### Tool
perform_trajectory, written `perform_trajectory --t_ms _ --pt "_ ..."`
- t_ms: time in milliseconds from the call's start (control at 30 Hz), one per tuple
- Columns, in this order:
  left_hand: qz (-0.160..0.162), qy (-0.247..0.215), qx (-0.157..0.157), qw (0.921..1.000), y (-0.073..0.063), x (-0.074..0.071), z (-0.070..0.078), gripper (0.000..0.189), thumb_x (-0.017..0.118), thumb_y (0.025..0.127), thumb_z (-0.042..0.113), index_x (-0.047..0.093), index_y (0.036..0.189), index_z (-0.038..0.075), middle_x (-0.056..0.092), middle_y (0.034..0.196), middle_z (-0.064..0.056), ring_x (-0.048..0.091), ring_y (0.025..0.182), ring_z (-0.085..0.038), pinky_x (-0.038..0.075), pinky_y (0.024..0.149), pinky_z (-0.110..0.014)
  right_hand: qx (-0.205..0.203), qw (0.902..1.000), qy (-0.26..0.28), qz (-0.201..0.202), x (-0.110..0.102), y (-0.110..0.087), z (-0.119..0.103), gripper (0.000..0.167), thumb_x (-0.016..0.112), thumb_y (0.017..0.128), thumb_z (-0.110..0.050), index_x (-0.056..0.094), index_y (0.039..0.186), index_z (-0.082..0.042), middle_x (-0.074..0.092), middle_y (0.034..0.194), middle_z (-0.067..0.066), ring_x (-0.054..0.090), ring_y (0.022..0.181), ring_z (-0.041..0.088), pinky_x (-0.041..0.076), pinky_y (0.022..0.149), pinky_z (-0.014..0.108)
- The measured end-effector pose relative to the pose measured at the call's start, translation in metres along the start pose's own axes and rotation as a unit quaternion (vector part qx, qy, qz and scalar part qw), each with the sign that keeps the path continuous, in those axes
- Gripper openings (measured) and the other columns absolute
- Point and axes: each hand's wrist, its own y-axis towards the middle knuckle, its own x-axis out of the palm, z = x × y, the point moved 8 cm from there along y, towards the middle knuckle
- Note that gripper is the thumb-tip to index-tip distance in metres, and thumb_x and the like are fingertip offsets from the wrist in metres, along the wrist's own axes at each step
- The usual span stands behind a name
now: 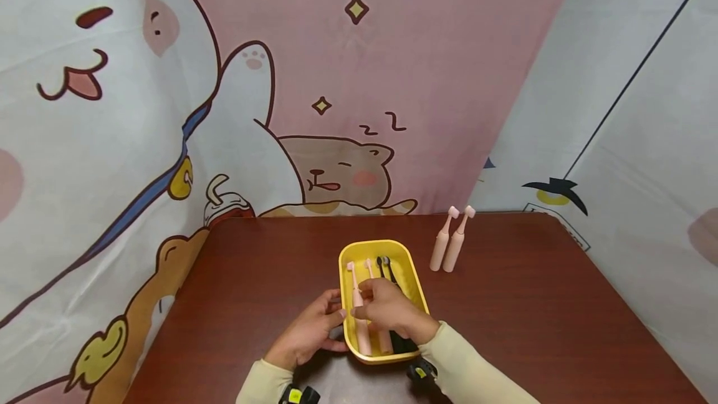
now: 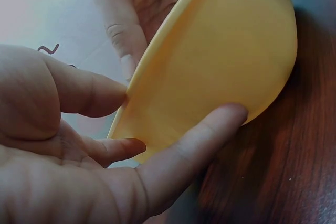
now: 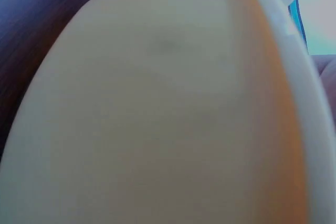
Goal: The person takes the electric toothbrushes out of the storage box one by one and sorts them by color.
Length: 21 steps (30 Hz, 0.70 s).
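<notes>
Head view, from the left edge across the background: a hanging cloth (image 1: 67,129) with faint creases carries cartoon animals in flat colours. In the lower middle, just left of the yellow tray (image 1: 412,273), the left hand (image 1: 311,331) lies against the tray's outer wall, thumb at the rim and fingers apart and nearly straight. It probably steadies the tray from outside, leaving the interior free. Left wrist view shows that wall smooth and plastic-looking, curving to a rounded corner.

Inside the tray, at its left, lies the left pink toothbrush (image 1: 363,334), its slim neck widening into a matte, rounded handle. Over it, the right hand (image 1: 389,307) pinches the handle between curled thumb and fingers; reaching in from above seems a way round the raised rim. Right wrist view gives only the tray's blurred outside and pale rim, so it adds nothing about that grip.

Partly beneath the right hand is the second pink toothbrush (image 1: 385,343), and right of it two black toothbrushes (image 1: 381,270), all roughly aligned with the tray's length, a fit its long shape favours. Right of centre, beyond the tray, two upright pink toothbrushes (image 1: 453,251) stand side by side on the dark, wood-grained surface (image 1: 505,310); their broad, seemingly flat bases likely let them balance.
</notes>
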Motion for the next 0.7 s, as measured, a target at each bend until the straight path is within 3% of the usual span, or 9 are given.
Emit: perform_trajectory --t_ms 200,333,433,533,633,700 --pt "0.002 0.003 -0.001 1.0 0.0 -0.002 -0.001 0.053 0.045 0.111 0.007 0.026 0.159 -0.004 0.046 0.145 -0.028 0.06 0.122 -0.029 0.065 0.077 -0.05 -0.032 0.9961 -0.081 0.011 0.003 0.0 -0.01 0.051 0.082 0.086 -0.01 0.062 0.127 0.014 0.069 0.105 0.02 0.062 0.087 0.024 0.055 0.072 0.037" --pt "0.0 0.004 -0.001 1.0 -0.001 -0.001 0.0 0.053 0.045 0.111 0.007 0.025 0.159 -0.004 0.044 0.147 -0.032 0.06 0.121 -0.028 0.065 0.078 -0.051 -0.039 0.9885 -0.146 0.01 0.008 0.0 -0.015 0.057 0.084 0.086 -0.017 0.061 0.129 0.013 0.071 0.105 0.02 0.065 0.091 0.028 0.056 0.076 0.043" --pt "0.001 0.003 -0.001 1.0 -0.002 -0.001 0.0 0.054 0.045 0.11 0.006 0.025 0.159 -0.004 0.043 0.147 -0.033 0.059 0.121 -0.029 0.065 0.078 -0.051 -0.045 0.9805 -0.191 0.014 0.01 -0.001 -0.018 0.066 0.085 0.086 -0.02 0.058 0.135 0.015 0.073 0.111 0.021 0.066 0.1 0.028 0.058 0.086 0.048" --pt "0.004 0.004 0.0 1.0 -0.003 -0.001 0.001 0.053 0.045 0.11 0.006 0.026 0.159 -0.005 0.044 0.145 -0.033 0.06 0.119 -0.029 0.065 0.077 -0.05 -0.05 0.9744 -0.219 0.007 0.014 0.001 -0.02 0.054 0.083 0.086 -0.016 0.062 0.126 0.014 0.072 0.093 0.014 0.065 0.084 0.023 0.058 0.074 0.041" --pt "0.005 0.005 0.002 1.0 -0.003 -0.001 0.001 0.053 0.045 0.11 0.006 0.027 0.158 -0.005 0.045 0.144 -0.031 0.06 0.117 -0.028 0.065 0.077 -0.05 -0.05 0.9712 -0.233 -0.002 0.017 0.002 -0.021 0.03 0.08 0.086 -0.011 0.064 0.105 0.007 0.061 0.075 0.007 0.056 0.066 0.02 0.046 0.057 0.032" --pt "0.005 0.005 0.002 1.0 -0.003 -0.001 0.001 0.052 0.045 0.11 0.006 0.027 0.158 -0.005 0.045 0.144 -0.031 0.061 0.116 -0.027 0.065 0.077 -0.05 -0.048 0.97 -0.238 -0.004 0.018 0.002 -0.021 0.025 0.079 0.086 -0.01 0.063 0.1 0.004 0.062 0.076 0.009 0.058 0.065 0.022 0.046 0.055 0.032"
